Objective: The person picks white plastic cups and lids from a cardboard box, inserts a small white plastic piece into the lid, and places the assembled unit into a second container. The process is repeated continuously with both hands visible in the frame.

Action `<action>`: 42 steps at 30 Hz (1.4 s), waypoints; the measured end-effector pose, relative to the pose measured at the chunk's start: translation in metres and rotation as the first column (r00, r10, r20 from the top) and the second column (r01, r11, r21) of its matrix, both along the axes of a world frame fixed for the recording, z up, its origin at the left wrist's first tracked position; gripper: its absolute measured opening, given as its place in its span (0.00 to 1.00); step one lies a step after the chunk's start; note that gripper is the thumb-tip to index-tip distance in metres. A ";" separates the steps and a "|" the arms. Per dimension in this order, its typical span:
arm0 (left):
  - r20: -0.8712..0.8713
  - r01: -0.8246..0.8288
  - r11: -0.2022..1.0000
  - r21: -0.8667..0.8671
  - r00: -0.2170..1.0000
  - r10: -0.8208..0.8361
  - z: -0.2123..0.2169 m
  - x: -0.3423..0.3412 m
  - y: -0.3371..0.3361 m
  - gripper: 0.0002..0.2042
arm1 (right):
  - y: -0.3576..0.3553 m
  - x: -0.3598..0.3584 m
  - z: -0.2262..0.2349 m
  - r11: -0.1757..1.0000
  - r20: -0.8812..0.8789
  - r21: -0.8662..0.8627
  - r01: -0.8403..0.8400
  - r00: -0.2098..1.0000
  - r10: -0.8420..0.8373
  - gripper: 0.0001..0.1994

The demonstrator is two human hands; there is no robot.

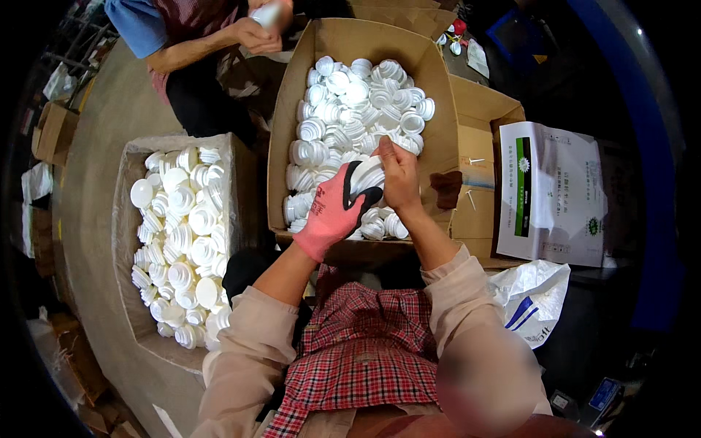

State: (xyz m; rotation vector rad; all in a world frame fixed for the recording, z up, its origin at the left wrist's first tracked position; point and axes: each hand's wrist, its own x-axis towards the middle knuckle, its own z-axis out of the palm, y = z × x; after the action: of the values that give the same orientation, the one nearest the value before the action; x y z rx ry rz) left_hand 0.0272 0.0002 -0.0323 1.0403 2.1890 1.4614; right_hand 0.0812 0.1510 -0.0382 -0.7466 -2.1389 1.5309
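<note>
My left hand (330, 213), in a pink and black work glove, is closed round a white ribbed plastic part (367, 177). My bare right hand (401, 175) is at the part's right edge, its fingers bent and pressed together. Whether a small tool or just the part's rim is between those fingers is hidden. Both hands are over the near half of a large cardboard box (442, 82), which holds many similar white ribbed parts (356, 91).
On the left stands a second lined carton (130, 292) filled with white capped parts. Across from me, another person (193, 51) holds a white piece. Flattened cardboard (478, 219), a printed white carton panel (549, 193) and a white plastic bag (537, 296) are on the right.
</note>
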 end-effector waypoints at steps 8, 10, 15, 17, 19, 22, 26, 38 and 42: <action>0.819 -0.288 0.807 0.516 0.441 -0.366 0.006 -0.033 -0.010 0.21 | 0.020 0.001 0.013 0.640 -0.371 -0.664 -0.386 0.913 0.166 0.24; 0.842 -0.348 0.778 0.523 0.353 -0.408 0.003 -0.034 -0.008 0.21 | 0.016 0.005 0.014 0.781 -0.337 -0.421 -0.461 0.879 0.337 0.23; 0.862 -0.352 0.790 0.503 0.267 -0.430 0.005 -0.035 -0.012 0.22 | 0.006 0.010 0.018 0.870 -0.190 0.095 -0.483 0.850 0.492 0.36; 0.888 -0.317 0.838 0.444 0.279 -0.365 -0.002 -0.037 -0.010 0.22 | 0.009 0.012 0.022 0.826 -0.140 0.267 -0.497 0.828 0.544 0.38; 0.893 -0.301 0.856 0.420 0.305 -0.331 -0.002 -0.037 -0.009 0.24 | 0.009 0.013 0.019 0.792 -0.122 0.394 -0.467 0.827 0.548 0.41; 0.897 -0.343 0.837 0.427 0.273 -0.346 -0.003 -0.035 -0.006 0.24 | 0.004 0.014 0.019 0.771 -0.115 0.466 -0.433 0.835 0.539 0.43; 0.884 -0.407 0.791 0.457 0.307 -0.353 -0.020 -0.037 -0.007 0.24 | -0.006 0.015 0.021 0.941 -0.186 0.127 -0.315 0.924 0.334 0.36; 0.707 -0.242 0.859 0.450 0.685 -0.177 -0.006 -0.008 0.017 0.25 | 0.009 0.006 0.013 0.852 -0.217 -0.515 -0.094 0.976 -0.023 0.38; 0.525 -0.188 0.819 0.542 0.837 -0.156 -0.029 0.003 0.020 0.31 | -0.006 0.001 0.023 0.838 -0.115 -0.529 0.135 0.967 -0.229 0.32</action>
State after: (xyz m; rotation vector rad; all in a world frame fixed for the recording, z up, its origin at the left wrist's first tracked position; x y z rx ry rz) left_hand 0.0297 0.0204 -0.0614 0.6130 1.3662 2.1800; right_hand 0.0818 0.1446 -0.0156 -0.9160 -1.4811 2.0055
